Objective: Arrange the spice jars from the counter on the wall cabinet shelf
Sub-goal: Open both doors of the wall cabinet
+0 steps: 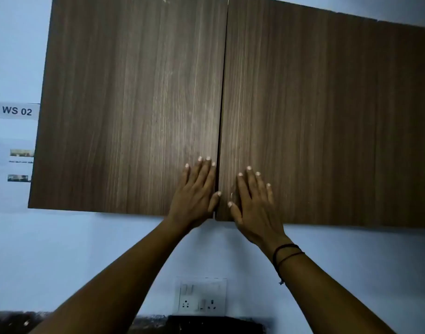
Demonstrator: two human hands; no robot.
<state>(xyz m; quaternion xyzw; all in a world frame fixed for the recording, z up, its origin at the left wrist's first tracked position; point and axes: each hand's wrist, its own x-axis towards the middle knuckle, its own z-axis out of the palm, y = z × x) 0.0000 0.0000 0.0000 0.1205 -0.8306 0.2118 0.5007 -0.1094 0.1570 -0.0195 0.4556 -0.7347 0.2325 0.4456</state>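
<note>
From my feed, the wall cabinet (230, 104) fills most of the view, its two wood-grain doors shut with only a thin dark seam running down between them. The left door (129, 104) and the right door (327, 121) meet near centre.

The left hand (197, 191) lies flat on the left door at about 6 o'clock of the cabinet, right beside the seam — fingers straight and close together, thumb angled out toward the gap. The right hand (252, 203) lies flat on the right door just across the seam, at 3 o'clock from the left hand; its fingers are straight and slightly spread, thumb pointing toward the seam. Neither hand grips anything. A dark thread band (287, 253) circles the right wrist.

I can't see the spice jars or the shelf — the closed doors hide the inside.

At 9 o'clock of the frame a label reading "WS 02" (16, 110) sits on the pale wall. At 6 o'clock, below the cabinet, there is a white switch-and-socket plate (201, 297), and under it a dark counter edge (218, 324).
</note>
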